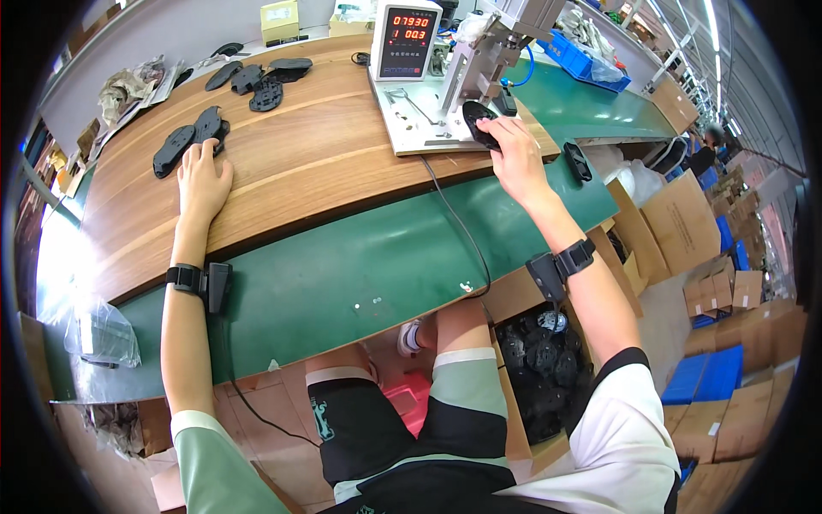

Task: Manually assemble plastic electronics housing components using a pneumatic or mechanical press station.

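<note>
My right hand (517, 163) grips a black oval plastic shell (478, 122), thumb and fingers closed on its near edge. It holds the shell tilted at the white base plate (407, 128) of a metal press (467, 73). On the wooden board at the left, my left hand (204, 190) lies with fingers stretched out and thumb apart. Its fingertips touch a small group of black plastic shells (175, 151). Farther back on the board lie several more black shells (266, 94). Another black part (577, 161) rests on the green tabletop, right of my right hand.
A white counter box with red digits (406, 41) stands on the base plate. A black cable (458, 214) crosses the green table edge (342, 291). Below at right, a cardboard box holds many black parts (541, 364). A blue bin (582, 62) sits back right, a plastic bag (103, 334) left.
</note>
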The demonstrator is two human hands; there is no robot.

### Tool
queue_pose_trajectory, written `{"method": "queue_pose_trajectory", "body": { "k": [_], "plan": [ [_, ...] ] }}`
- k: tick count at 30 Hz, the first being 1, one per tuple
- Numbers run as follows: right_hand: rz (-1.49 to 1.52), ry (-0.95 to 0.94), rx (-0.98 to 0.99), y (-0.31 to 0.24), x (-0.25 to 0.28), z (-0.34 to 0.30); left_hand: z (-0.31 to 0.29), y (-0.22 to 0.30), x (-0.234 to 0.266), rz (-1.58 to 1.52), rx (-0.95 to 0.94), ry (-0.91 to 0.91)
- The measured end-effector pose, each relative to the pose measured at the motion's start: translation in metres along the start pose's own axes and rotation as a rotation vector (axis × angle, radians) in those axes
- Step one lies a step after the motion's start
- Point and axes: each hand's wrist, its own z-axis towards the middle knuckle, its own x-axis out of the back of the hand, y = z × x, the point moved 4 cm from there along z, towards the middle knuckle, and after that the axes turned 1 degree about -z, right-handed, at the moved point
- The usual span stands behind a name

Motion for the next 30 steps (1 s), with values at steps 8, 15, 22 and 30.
{"method": "queue_pose_trajectory", "body": {
  "k": [8, 15, 22, 30],
  "plan": [
    [-0.061, -0.01, -0.01, 0.0, 0.008, 0.004, 0.001, 0.031, 0.015, -0.398, -0.149, -0.062],
    [-0.027, -0.052, -0.035, -0.003, -0.003, 0.009, -0.002, 0.025, 0.034, -0.255, -0.179, 0.08],
    [-0.04, 0.068, -0.083, -0.003, -0.003, 0.001, -0.003, 0.01, -0.004, -0.181, -0.071, -0.233],
    [-0.033, 0.099, -0.125, -0.006, -0.004, 0.001, 0.006, -0.013, -0.006, -0.324, -0.033, -0.048]
  ]
}}
